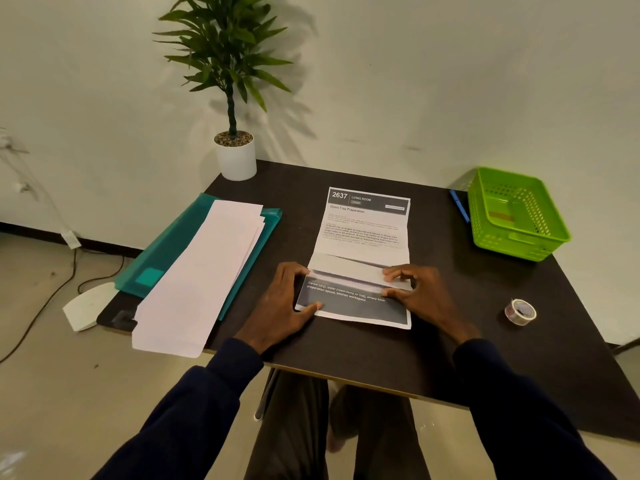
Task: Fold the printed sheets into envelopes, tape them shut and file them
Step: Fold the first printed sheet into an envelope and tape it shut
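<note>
Dark brown bench (pixel 467 358); lime-green perforated basket (pixel 519 233); teal folder (pixel 173 251); white stack of sheets (pixel 201 271); black-banded printed sheet (pixel 363 230).

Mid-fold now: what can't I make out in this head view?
Head view:
- printed sheet: small body text, blurred.
- Crease ends: covered by left hand and right hand.
- teal folder: mostly under white sheets.
- green basket: contents unclear through its mesh wall.
- blue pen: far end behind the basket.
</note>
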